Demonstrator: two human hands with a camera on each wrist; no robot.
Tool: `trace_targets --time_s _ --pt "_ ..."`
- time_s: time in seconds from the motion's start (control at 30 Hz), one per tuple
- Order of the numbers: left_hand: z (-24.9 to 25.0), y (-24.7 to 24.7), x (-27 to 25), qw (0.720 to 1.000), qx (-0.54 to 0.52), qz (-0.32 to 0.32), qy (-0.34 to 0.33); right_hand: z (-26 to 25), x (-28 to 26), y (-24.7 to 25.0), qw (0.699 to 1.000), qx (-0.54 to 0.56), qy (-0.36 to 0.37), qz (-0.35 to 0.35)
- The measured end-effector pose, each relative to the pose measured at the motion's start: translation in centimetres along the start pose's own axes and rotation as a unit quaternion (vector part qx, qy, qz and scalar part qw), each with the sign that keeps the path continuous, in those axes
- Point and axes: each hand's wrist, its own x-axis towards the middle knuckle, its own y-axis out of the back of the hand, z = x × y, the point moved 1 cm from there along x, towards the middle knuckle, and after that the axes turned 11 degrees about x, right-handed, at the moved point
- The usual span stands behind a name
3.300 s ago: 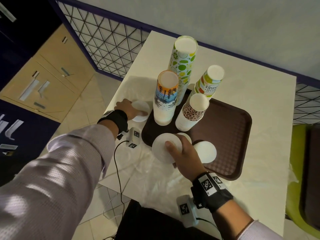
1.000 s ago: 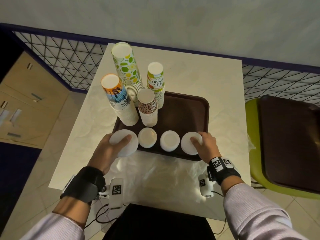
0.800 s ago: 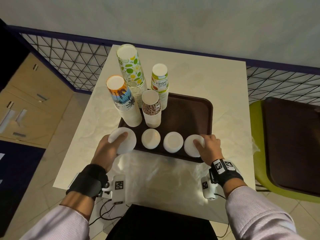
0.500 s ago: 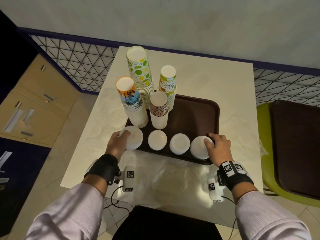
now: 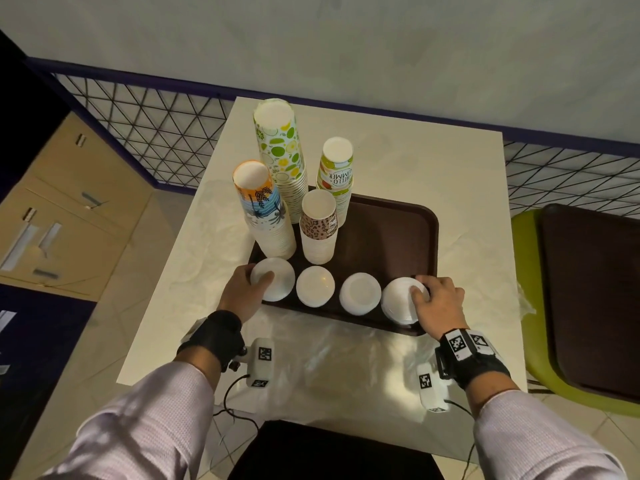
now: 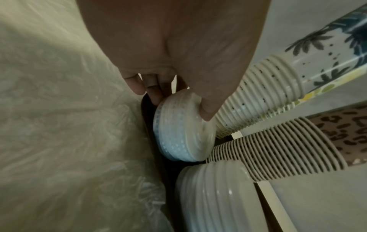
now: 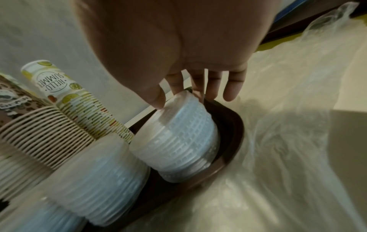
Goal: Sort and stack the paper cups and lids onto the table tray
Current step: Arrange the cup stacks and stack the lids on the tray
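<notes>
Both hands unmoved — left hand [image 5: 244,289], right hand [image 5: 437,301] gripping ribbed lid stacks [image 5: 398,299].

Dim, warm indoor light throughout. Head view sharp at centre, bowed at the edges by the wide lens. Glare on the plastic sheet [image 5: 346,355] over the near tabletop [image 5: 415,161], with soft shadows cast toward the near edge. Left margin nearly black. Left wrist view murky and greenish: left hand [image 6: 174,51] close, dark and out of focus; lid stack [image 6: 182,127] slightly smeared. Right wrist view similarly dim: right hand [image 7: 178,47] soft, motion blur streaking toward the lower right corner.
</notes>
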Motion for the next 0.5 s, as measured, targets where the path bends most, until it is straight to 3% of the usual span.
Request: trace_targets --time_s 0.2,0.5 --pt "-0.12 0.06 0.49 0.994 0.108 0.018 -0.017 0.08 0.06 -0.33 1.0 -0.01 0.0 -0.01" --pt "0.16 -0.36 -0.05 0.996 0.081 0.047 -0.01 0.38 0.11 -0.67 1.0 0.0 0.015 -0.025"
